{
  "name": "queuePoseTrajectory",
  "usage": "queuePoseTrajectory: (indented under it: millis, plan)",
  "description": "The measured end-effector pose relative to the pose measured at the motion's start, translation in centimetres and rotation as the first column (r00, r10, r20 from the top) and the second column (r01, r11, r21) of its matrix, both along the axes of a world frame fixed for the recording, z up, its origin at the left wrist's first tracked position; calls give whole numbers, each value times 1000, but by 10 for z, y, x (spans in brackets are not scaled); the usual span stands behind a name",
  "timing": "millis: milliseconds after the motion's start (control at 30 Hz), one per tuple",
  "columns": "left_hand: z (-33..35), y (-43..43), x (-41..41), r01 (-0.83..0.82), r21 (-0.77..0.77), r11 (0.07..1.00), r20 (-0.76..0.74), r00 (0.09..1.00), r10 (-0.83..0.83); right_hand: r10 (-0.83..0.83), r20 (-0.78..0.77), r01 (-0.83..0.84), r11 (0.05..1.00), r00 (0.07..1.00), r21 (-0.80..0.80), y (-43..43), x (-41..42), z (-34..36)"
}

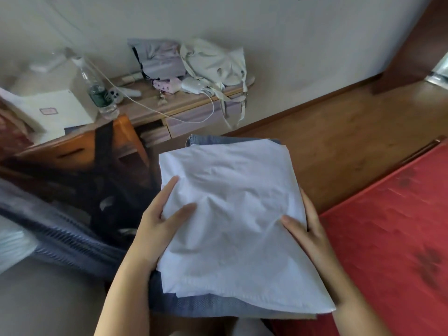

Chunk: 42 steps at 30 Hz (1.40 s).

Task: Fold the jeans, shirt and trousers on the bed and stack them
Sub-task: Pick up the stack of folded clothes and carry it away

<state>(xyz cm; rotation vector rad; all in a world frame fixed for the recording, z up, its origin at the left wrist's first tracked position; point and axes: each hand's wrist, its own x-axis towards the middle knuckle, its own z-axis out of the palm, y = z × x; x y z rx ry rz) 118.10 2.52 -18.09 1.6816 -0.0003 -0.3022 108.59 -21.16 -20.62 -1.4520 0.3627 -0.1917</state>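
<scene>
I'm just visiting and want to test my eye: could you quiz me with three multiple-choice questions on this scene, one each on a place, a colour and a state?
1. Where does the white shirt lie?
A. on top of the folded jeans
B. on the floor
C. on the desk

2. What colour is the bed cover?
A. green
B. red
C. yellow

3. How is the stack held?
A. one hand only
B. left hand and right hand gripping its sides
C. untouched

Answers: 1 A, denim edges show beneath the shirt; 2 B, the cover at right is red; 3 B, thumbs press on top at both edges.
</scene>
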Motion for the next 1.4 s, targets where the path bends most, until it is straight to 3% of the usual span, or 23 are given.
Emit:
queuePoseTrajectory:
  millis: [300,533,667,833,1100,1400]
  plan:
    - [-12,-46,141,100,-20,995,-32,994,-101,-102,-60,99,994,993,-44,-33,112,-2]
    - [-24,-76,275,266,-75,961,-52,961,-270,-308,-62,302,950,949,-80,-36,213,-11]
    - [-26,-94,336,394,75,916,9,919,-395,-422,-86,414,905,903,-97,-38,255,-9]
    - [-28,-135,384,509,62,859,9,860,-510,-532,-99,521,846,841,-119,-55,282,0]
    - [-35,-246,426,654,126,746,46,748,-662,-663,-96,654,748,742,-113,-124,298,-4]
    - [-20,-443,452,759,217,614,89,611,-787,-770,-34,769,638,637,-37,-277,308,3]
